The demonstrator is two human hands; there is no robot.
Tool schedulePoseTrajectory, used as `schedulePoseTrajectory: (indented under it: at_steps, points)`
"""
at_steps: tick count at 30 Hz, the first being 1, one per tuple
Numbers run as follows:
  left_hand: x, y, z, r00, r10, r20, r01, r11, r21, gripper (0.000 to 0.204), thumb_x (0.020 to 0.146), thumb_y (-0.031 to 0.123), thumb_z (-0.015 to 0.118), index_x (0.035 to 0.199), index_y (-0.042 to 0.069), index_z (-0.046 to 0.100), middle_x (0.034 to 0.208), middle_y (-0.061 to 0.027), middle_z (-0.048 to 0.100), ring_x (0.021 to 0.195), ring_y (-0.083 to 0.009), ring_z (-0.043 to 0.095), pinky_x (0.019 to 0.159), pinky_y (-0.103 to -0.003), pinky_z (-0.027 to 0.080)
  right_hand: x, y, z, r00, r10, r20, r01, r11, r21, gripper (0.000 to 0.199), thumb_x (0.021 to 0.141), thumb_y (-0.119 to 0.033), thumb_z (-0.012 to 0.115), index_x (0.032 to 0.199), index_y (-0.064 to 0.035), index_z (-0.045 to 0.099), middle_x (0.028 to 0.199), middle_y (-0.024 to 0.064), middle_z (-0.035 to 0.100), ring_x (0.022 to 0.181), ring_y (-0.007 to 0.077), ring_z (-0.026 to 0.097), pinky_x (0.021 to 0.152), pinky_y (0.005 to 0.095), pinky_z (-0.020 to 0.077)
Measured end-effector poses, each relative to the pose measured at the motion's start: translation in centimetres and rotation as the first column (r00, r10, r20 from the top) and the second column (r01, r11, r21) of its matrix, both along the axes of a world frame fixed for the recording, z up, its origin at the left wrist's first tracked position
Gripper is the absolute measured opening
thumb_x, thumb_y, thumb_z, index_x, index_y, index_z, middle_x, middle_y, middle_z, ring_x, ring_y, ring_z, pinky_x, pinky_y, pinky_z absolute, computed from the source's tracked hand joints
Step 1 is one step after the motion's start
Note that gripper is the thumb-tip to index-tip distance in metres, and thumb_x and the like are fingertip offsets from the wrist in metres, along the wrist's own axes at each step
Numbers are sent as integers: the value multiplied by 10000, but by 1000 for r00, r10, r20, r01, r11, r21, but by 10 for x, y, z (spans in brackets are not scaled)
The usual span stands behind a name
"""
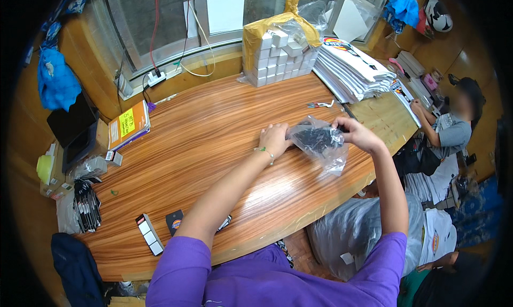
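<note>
Clear plastic bag (320, 141) with a dark folded item inside sits between both hands, over the right part of the wooden tabletop (214, 147), close to its right edge. Left hand (275, 139) rests at the bag's left end, its fingers (283, 130) curled around the plastic and closed on it; a thin bracelet circles that wrist. Right hand (358, 132) holds the bag's upper right end, fingers pinched shut on the film. The loose lower corner of the bag hangs toward the tabletop; whether it touches the wood cannot be told.

Far from the hands, a bundle of small white boxes (278, 53) wrapped in plastic and yellow tape stands by the window, with a stack of folded white garments (352, 69) just to its right. A small pair of snips (320, 104) lies on the wood between that stack and the bag. At the left side lie an orange-covered book (128, 125) and, beyond the edge, a bunch of dark tags (88, 205). Near the person, a black-and-white strip of labels (149, 234) and a small dark card (175, 221) lie on the tabletop. At the far right another person (454, 125) sits at a second surface. A large clear sack (358, 237) sits low on the right, below the tabletop's edge.
</note>
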State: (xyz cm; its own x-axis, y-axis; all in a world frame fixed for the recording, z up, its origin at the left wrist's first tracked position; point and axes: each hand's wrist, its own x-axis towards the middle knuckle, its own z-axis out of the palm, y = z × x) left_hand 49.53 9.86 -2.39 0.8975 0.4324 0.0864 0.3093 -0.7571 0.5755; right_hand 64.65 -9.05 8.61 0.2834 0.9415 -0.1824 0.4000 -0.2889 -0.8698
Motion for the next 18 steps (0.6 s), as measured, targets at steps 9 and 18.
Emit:
schedulePoseTrajectory:
  at_steps: [9,18]
  points:
    - [5,-3,-20,955,69,290,-69,998,-10,436,756,221,661,1145,108,500,1083,-136,554,1020,-323,528,856,-423,443,8,10,91,947,-107,-301,152,980,131,203,770,45,514,923,-87,504,858,-35,484,782,59,487,714,245,436]
    - [20,-17,-22,973,-153,174,129,982,140,258,818,128,535,1074,106,555,1014,-151,568,936,-343,568,782,-446,471,2,13,162,991,-27,-135,64,958,280,184,770,26,502,940,-42,509,850,-35,507,768,32,480,666,189,408]
